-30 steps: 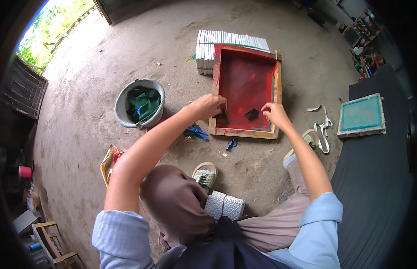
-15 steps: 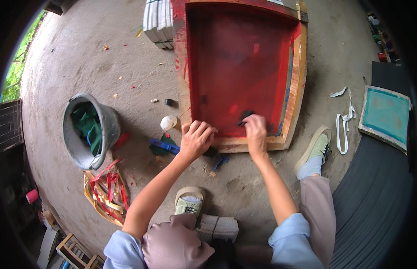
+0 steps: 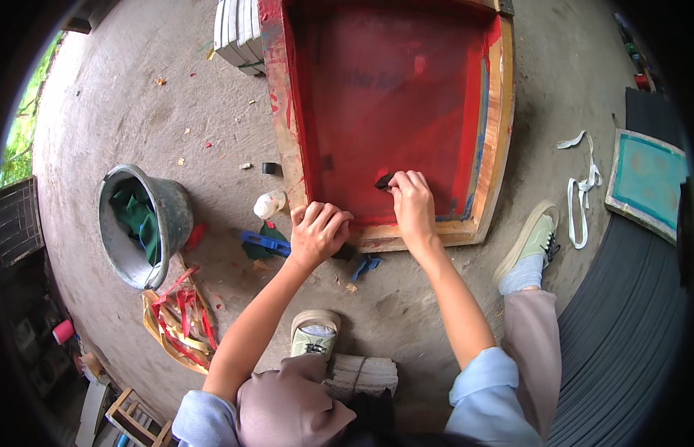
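Observation:
A wooden screen printing frame with red-stained mesh lies in front of me. My left hand is curled over its near left corner and grips the wood. Over the near part of the mesh, my right hand pinches a small dark rag; the rag seems to touch the red surface. Just left of my left hand lies a blue-handled tool, partly on a dark green cloth. A small whitish bottle stands beside the frame.
On the left a tilted grey bucket holds green cloth, with red and gold strips nearby. A bundled white stack sits beyond the frame. To the right lie a white strap, a teal screen and dark ribbed sheeting.
My right hand has moved left and slightly away from me with the rag across the mesh. My left hand stays on the corner; the whole view has shifted slightly.

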`<state>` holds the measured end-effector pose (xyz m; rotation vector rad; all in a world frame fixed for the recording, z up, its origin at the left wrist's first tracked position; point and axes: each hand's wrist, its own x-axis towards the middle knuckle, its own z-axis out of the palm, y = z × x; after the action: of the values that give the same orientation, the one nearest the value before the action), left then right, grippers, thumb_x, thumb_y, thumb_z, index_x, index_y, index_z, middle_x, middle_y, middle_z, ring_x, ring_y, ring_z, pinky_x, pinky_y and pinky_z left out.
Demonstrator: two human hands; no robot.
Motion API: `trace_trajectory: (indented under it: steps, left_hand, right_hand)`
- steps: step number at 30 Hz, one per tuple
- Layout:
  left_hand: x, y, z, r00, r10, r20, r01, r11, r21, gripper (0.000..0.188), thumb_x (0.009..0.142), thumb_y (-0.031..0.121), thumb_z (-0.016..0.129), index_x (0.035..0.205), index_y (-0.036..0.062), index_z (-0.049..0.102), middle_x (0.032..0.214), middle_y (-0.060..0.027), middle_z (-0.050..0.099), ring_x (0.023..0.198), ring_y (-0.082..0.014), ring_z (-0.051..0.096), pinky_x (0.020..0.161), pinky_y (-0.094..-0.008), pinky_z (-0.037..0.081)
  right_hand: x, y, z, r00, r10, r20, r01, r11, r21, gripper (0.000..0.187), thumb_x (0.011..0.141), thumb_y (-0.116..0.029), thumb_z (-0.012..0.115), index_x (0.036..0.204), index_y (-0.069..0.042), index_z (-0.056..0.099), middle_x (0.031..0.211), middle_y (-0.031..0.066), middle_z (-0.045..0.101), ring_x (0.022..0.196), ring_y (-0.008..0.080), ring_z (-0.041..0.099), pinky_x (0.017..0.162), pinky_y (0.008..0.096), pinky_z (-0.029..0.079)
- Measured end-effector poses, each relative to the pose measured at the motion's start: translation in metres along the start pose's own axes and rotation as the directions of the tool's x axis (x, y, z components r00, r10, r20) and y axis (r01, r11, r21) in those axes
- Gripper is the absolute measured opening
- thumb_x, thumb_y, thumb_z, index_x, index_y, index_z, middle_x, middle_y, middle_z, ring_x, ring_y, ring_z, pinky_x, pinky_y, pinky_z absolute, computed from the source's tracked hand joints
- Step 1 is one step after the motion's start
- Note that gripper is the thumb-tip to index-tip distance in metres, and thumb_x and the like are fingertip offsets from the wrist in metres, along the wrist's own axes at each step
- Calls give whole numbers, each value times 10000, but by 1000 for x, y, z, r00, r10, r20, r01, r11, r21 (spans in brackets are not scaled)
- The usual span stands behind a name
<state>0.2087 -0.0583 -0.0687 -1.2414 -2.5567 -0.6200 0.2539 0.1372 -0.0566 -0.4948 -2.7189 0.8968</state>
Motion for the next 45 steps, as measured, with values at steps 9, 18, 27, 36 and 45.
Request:
trace_trajectory:
  steps: [9,18,27,36,45]
  left_hand:
    - [-1,2,2,1000,10,-18,-10,1000,6,151,710,139,690,821,228,637,780,63,547,798,-123,550,801,-335,350]
    - [-3,-1,0,1000,0,-18,0,1000,5,159,698,123,680,813,221,628,774,65,551,792,-127,556,809,-331,346]
    - [-5,-2,-3,999,-14,31,12,999,39,149,733,165,671,863,220,623,794,54,549,826,-123,554,818,-339,348]
    - [-1,-1,2,999,-22,28,21,999,47,151,741,180,674,873,234,624,809,63,553,820,-121,553,813,-341,341]
    - [-4,2,-3,997,-33,66,29,998,54,171,720,167,696,858,260,657,793,74,563,831,-125,558,843,-346,331]
  right_hand:
    - [55,33,-67,957,282,68,-286,957,52,151,837,-59,684,987,-47,678,927,115,661,790,204,669,686,345,534]
    - [-8,12,-2,999,-26,-31,18,973,-228,668,996,-269,478,1505,19,156,1570,226,144,1452,359,180,1184,480,206]
    - [-16,11,16,994,-5,111,56,885,-463,825,958,-549,406,1512,6,151,1589,191,107,1476,310,121,1183,530,102]
    - [10,45,3,804,-425,417,564,767,-306,781,934,-493,492,1506,-27,236,1586,148,186,1479,259,151,1186,496,131]
    - [15,42,3,900,-340,273,406,882,-241,766,941,-518,456,1513,-59,235,1579,169,195,1472,303,160,1187,484,142]
